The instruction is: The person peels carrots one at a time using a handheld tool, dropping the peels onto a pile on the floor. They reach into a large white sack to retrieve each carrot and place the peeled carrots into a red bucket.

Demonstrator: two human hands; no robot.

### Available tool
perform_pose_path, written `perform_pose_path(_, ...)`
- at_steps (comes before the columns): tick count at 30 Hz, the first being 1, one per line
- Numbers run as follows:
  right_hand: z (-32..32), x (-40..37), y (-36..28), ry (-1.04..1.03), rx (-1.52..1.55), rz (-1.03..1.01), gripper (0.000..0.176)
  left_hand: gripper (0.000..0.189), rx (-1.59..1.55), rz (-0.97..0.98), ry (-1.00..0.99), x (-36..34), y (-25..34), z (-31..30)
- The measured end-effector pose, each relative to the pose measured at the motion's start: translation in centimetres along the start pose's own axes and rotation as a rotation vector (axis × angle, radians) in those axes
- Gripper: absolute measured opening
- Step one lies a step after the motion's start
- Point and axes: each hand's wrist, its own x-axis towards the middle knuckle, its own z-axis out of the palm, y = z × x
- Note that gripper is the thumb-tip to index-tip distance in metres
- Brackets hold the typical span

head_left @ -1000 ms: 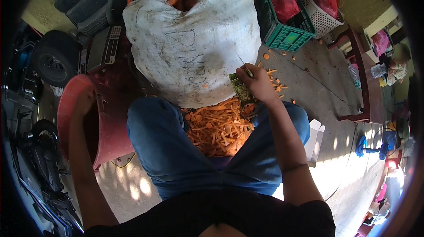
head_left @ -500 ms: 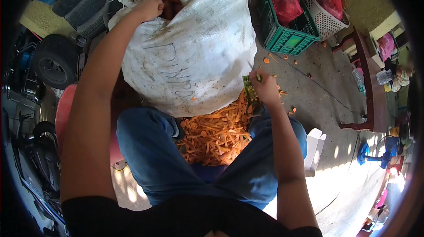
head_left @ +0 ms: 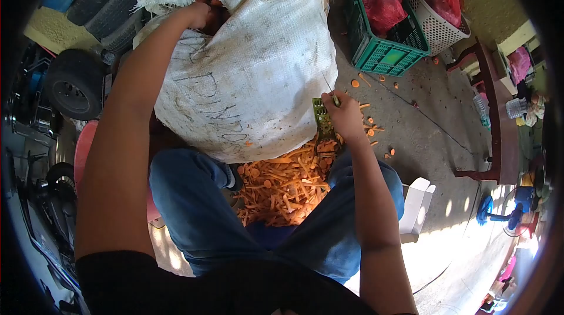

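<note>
A large white woven sack [head_left: 252, 68] with handwriting on it fills the upper middle. At its opening is my left hand [head_left: 201, 14], the fingers partly inside among orange-brown pieces; what they hold, if anything, is hidden. My right hand [head_left: 343, 116] is closed round a knife [head_left: 335, 99], its thin blade pointing up against the sack's right side. A green slotted tool [head_left: 320, 112] hangs beside the same hand, its grip hidden. Below the sack, between the knees, lies a heap of orange peelings and slices [head_left: 282, 186].
Upper right, a green crate [head_left: 388, 56] and a white perforated basket [head_left: 437, 33] hold red plastic bags. Slices lie on the floor beside the right hand. A white carton [head_left: 417, 206] sits by the right knee, a red tub [head_left: 86, 145] at left, tyres [head_left: 73, 89] farther left.
My left hand has moved slightly left and deeper into the sack's opening. The right hand has shifted a little left, and the knife blade now shows more clearly. The sack has shifted slightly left.
</note>
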Motion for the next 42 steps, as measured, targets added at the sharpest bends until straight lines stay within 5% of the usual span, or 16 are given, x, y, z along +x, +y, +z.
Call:
perform_pose_path(4,0.4,-0.1,0.2,0.032,0.025,-0.056,0.027,0.029,-0.291,-0.179,0.04,-4.5,1.4,-3.4)
perform_pose_path(6,0.7,0.1,0.7,0.036,0.017,-0.068,0.027,0.037,-0.275,-0.044,0.351,-7.8,1.4,-4.7)
perform_pose_path(10,0.7,-0.3,0.2,0.025,0.002,-0.059,0.027,0.039,-0.321,-0.105,0.602,-15.0,2.4,-7.0)
perform_pose_path(13,1.1,-0.7,0.2,0.063,-0.02,-0.065,0.027,0.038,-0.637,-0.126,0.878,-19.8,3.4,-7.2)
perform_pose_path(15,1.4,-0.8,0.4,0.06,-0.053,-0.077,0.027,0.034,-1.451,-0.178,0.883,-22.8,5.3,-7.0)
perform_pose_path(19,1.6,-1.4,0.1,0.07,-0.017,-0.07,0.027,0.03,-2.301,0.011,0.774,-25.7,8.6,-1.3)
perform_pose_path(21,1.9,-1.7,0.3,0.065,0.024,-0.062,0.027,0.035,-2.601,-0.065,0.631,-26.0,11.0,1.6)
perform_pose_path(23,2.6,-1.9,0.9,0.099,-0.029,-0.09,0.029,0.041,-2.762,-0.15,0.431,-26.1,14.7,4.3)
perform_pose_path(25,3.0,-2.7,0.4,0.047,-0.027,-0.049,0.029,0.041,-2.802,-0.478,0.194,-27.1,20.1,5.5)
perform_pose_path(28,3.2,-2.7,1.0,0.033,-0.005,-0.026,0.029,0.042,-2.981,-0.535,-0.012,-27.6,25.3,10.9)
perform_pose_path(30,3.3,-3.2,0.6,0.06,0.067,0.015,0.029,0.042,-3.203,-0.503,-0.355,-28.0,26.7,12.3)
perform_pose_path(33,3.7,-3.8,0.4,0.076,0.315,0.141,0.027,0.041,-3.243,-0.45,-0.245,-28.4,25.7,8.6)
perform_pose_path(34,4.0,-3.7,0.6,0.064,0.465,0.195,0.025,0.04,-3.313,-0.315,-0.529,-28.0,25.4,9.0)
perform_pose_path(38,3.0,-5.4,-2.3,0.115,0.652,0.265,0.021,0.039,-3.202,-0.34,-0.741,-27.1,26.3,11.6)
perform_pose_path(42,3.8,-6.3,-2.7,0.075,1.069,0.364,0.019,0.037,-3.087,-0.413,-0.737,-26.7,26.0,11.2)
